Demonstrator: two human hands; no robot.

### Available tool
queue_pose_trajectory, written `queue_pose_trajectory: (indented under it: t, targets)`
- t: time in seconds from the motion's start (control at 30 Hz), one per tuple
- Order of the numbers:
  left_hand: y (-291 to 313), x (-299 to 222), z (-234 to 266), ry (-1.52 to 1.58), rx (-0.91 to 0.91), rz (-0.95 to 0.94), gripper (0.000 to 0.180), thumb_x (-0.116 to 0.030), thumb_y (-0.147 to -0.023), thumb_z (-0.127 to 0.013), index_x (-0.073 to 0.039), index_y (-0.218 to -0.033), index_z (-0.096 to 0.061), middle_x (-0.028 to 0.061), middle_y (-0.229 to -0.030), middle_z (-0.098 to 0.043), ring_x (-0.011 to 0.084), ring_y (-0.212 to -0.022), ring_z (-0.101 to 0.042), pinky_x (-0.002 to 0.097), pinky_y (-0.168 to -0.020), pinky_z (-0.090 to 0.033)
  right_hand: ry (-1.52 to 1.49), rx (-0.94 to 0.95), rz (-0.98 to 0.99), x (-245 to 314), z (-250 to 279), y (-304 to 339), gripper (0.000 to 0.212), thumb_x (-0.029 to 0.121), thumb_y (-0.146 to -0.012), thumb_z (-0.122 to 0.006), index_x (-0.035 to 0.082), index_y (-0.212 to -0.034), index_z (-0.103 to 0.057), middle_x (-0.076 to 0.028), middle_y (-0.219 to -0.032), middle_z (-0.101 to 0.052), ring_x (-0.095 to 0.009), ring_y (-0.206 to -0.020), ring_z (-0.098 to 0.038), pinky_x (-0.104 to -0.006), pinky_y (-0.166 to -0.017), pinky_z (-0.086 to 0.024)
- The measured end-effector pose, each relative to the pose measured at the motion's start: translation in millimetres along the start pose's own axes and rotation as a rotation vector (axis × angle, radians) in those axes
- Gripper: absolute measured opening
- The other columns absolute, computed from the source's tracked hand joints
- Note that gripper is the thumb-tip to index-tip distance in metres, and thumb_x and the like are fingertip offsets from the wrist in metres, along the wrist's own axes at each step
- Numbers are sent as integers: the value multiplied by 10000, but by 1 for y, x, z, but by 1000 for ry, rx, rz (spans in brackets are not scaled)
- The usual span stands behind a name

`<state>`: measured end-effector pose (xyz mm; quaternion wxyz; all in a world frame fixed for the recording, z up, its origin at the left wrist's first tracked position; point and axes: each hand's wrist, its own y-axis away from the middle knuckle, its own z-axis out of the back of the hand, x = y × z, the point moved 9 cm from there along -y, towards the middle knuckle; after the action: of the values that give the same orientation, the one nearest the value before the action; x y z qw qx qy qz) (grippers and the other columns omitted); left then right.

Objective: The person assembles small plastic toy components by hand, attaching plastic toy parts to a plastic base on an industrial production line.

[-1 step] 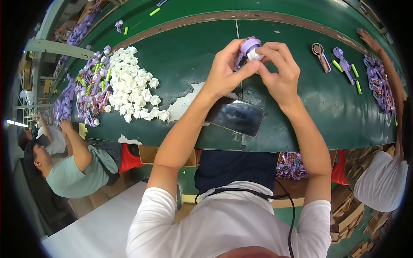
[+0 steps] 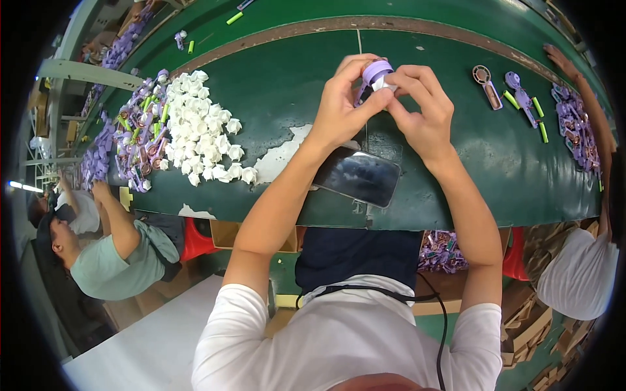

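Observation:
Above the green worktable, my left hand (image 2: 342,104) is closed around a purple handheld fan housing (image 2: 377,69) with a round head. My right hand (image 2: 424,107) pinches a white petal-shaped fan blade (image 2: 380,84) against the open side of that head. Both thumbs meet at the blade, and fingers hide much of it. Under my left wrist, a dark smartphone (image 2: 357,176) lies on the table. To the left spreads a heap of white fan blades (image 2: 199,130). Beside it is a pile of purple fan parts with green batteries (image 2: 140,124).
An opened fan half (image 2: 486,85) and a purple fan with green batteries (image 2: 521,98) lie to the right, near another purple pile (image 2: 574,124). A co-worker (image 2: 117,254) sits at left; another person's arm (image 2: 583,98) reaches in at right. Beyond a raised ledge (image 2: 313,26) runs a green strip.
My hands have shifted very slightly, and less of the white fan blade shows between my fingers. The things on the table have stayed put.

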<state>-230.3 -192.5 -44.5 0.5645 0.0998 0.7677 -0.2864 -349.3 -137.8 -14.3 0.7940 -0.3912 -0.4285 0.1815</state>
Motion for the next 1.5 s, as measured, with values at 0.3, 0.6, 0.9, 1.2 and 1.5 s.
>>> queue_pose_trajectory:
  t: [0.3,0.6,0.9,1.2,1.5]
  targets:
    - [1,-2,5,-193,-105,-41,406,-202,-801,-798,22,-1092,-625,72,-1103,-558,166,-1007,-548,295,-881,-460,-158,-16,-128,-15,-2,5,341,-16,-673,-764,100,-991,-715,-84,-935,-629,-238,-831,-639,-313,-693,-520]
    - [2,-7,13,-41,-118,-142,412,-97,-760,-820,17,-1096,-611,66,-1120,-554,168,-1060,-539,320,-914,-473,-814,90,-408,-23,-18,10,462,50,-876,-688,-54,-1295,-523,-126,-1267,-470,-201,-1139,-537,-317,-930,-495]
    - [4,-15,8,26,-47,-166,391,-54,-758,-812,26,-1086,-614,77,-1120,-538,179,-1059,-550,326,-930,-473,-683,6,-357,-18,-21,13,351,10,-877,-639,2,-1221,-566,-72,-1188,-567,-169,-1102,-555,-308,-941,-457]
    - [3,9,26,-555,-475,-158,587,-247,-849,-730,25,-1304,-477,166,-1236,-507,308,-1154,-468,388,-1001,-388,-472,87,-812,-99,-37,15,491,191,-966,-611,-95,-1326,-437,-145,-1156,-609,-167,-1015,-619,-252,-868,-489]
    - [23,37,121,-388,-813,96,568,-231,-818,-711,17,-1284,-503,193,-1217,-554,326,-1131,-497,405,-974,-420,619,246,-277,-140,30,-86,713,417,-868,-675,-72,-1344,-467,-317,-1246,-566,-426,-1143,-568,-444,-992,-432]
